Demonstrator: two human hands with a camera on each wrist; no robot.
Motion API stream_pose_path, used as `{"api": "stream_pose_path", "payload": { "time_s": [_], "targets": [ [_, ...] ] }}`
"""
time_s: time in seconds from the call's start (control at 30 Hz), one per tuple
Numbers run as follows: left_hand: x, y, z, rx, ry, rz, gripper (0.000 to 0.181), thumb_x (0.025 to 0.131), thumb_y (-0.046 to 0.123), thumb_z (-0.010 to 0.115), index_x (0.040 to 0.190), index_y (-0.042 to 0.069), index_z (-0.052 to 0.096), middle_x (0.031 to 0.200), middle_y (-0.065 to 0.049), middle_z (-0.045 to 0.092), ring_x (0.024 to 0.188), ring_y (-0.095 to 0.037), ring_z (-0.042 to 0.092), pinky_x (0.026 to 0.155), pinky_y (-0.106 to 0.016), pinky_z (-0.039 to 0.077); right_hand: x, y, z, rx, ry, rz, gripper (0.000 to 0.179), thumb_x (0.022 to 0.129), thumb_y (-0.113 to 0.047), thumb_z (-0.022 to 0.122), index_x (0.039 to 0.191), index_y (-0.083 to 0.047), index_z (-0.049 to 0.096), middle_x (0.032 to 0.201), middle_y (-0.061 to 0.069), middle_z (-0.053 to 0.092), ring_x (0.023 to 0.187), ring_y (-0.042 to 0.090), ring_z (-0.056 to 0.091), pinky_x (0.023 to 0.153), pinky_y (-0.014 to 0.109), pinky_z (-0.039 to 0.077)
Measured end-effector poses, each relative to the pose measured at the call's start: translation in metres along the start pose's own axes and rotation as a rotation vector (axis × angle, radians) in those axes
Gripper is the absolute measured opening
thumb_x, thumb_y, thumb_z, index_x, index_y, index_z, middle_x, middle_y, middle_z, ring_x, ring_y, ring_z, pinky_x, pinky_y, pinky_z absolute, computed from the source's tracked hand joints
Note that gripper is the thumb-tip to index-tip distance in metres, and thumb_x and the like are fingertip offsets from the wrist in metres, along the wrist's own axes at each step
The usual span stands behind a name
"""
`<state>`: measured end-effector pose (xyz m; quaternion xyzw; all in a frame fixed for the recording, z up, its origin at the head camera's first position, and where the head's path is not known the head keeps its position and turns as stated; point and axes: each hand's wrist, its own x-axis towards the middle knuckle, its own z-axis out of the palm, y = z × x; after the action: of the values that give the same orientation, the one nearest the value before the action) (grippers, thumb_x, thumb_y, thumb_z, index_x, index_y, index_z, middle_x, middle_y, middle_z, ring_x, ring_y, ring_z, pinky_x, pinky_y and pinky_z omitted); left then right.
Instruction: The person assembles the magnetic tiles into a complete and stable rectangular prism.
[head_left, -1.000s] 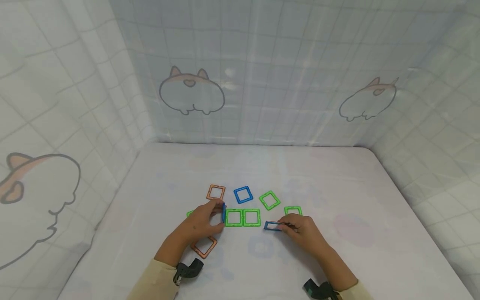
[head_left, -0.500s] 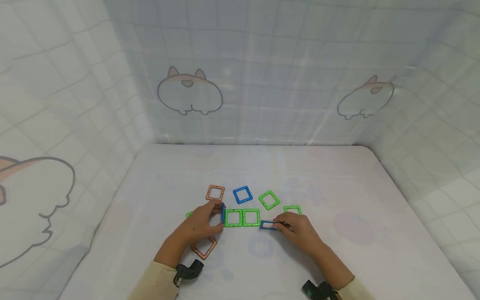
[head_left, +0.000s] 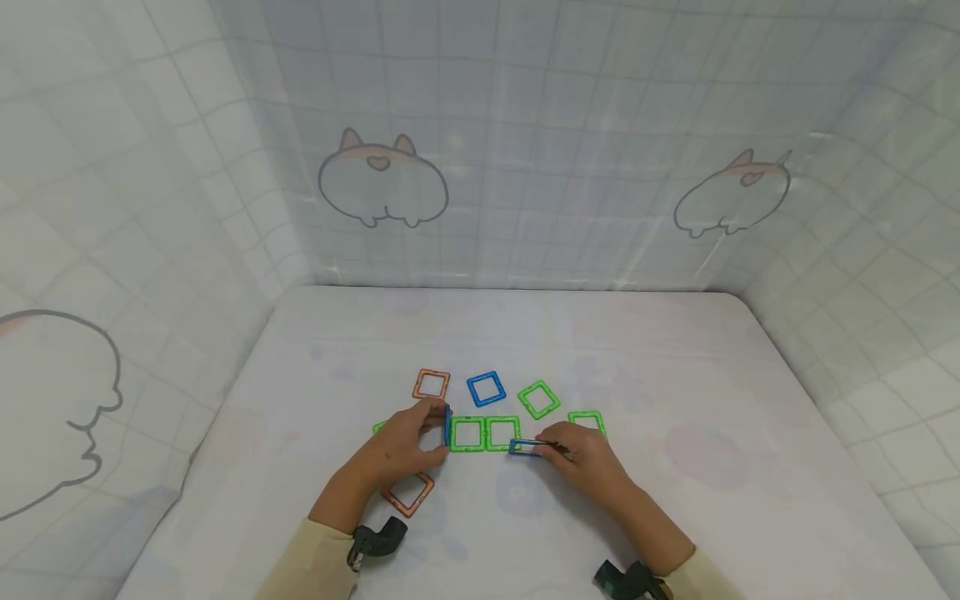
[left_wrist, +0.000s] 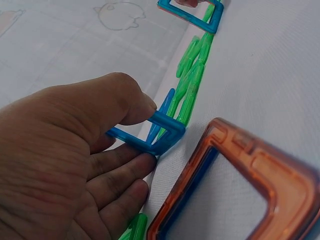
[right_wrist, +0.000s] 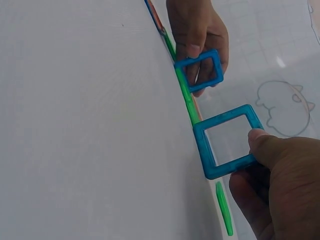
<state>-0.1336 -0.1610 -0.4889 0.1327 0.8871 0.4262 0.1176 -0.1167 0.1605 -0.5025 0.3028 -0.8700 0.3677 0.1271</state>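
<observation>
My left hand (head_left: 401, 442) grips a blue square magnetic tile (left_wrist: 172, 126), thumb on its top and fingers behind. That tile stands upright at the left end of two green square magnetic tiles, a left one (head_left: 468, 450) and a right one (head_left: 502, 419), lying edge to edge. My right hand (head_left: 588, 458) pinches a second blue square tile (right_wrist: 202, 150) between thumb and fingers. Held upright, this tile overlaps the right end of the green row in the head view. An orange square tile (left_wrist: 257, 165) lies just in front of my left hand, partly covered by the wrist in the head view.
Behind the row lie an orange tile (head_left: 432, 371), a flat blue tile (head_left: 491, 402) and a tilted green tile (head_left: 551, 409). Another green tile (head_left: 586, 414) is beyond my right hand, and one more green tile (head_left: 378, 427) peeks out behind my left. Patterned curtains surround the white table (head_left: 675, 367).
My right hand has moved left with its blue tile, from a gap beside the green row to overlapping its right end. My left hand stays in place with its tile.
</observation>
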Motion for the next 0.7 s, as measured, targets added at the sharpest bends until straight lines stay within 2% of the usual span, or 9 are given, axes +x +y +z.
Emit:
{"api": "stream_pose_path", "payload": {
  "time_s": [0.4, 0.7],
  "targets": [
    [-0.003, -0.003, -0.001, 0.03, -0.007, 0.03, 0.066, 0.085, 0.023, 0.078, 0.142, 0.011, 0.047, 0.139, -0.002, 0.059, 0.129, -0.018, 0.056, 0.109, -0.041, 0.046, 0.007, -0.01, 0.013, 0.052, -0.038, -0.005, 0.013, 0.089, -0.02, 0.075, 0.1, -0.012, 0.077, 0.096, -0.007, 0.073, 0.085, 0.002, 0.066, 0.069, 0.018, 0.057],
    [-0.008, -0.002, -0.001, 0.047, 0.009, 0.028, 0.065, 0.083, 0.024, 0.079, 0.14, 0.011, 0.049, 0.136, -0.001, 0.061, 0.127, -0.017, 0.057, 0.108, -0.04, 0.046, 0.013, -0.024, 0.019, 0.039, -0.078, 0.026, 0.01, 0.09, -0.021, 0.075, 0.098, -0.015, 0.077, 0.095, -0.009, 0.072, 0.082, 0.0, 0.063, 0.07, 0.018, 0.056]
  ]
}}
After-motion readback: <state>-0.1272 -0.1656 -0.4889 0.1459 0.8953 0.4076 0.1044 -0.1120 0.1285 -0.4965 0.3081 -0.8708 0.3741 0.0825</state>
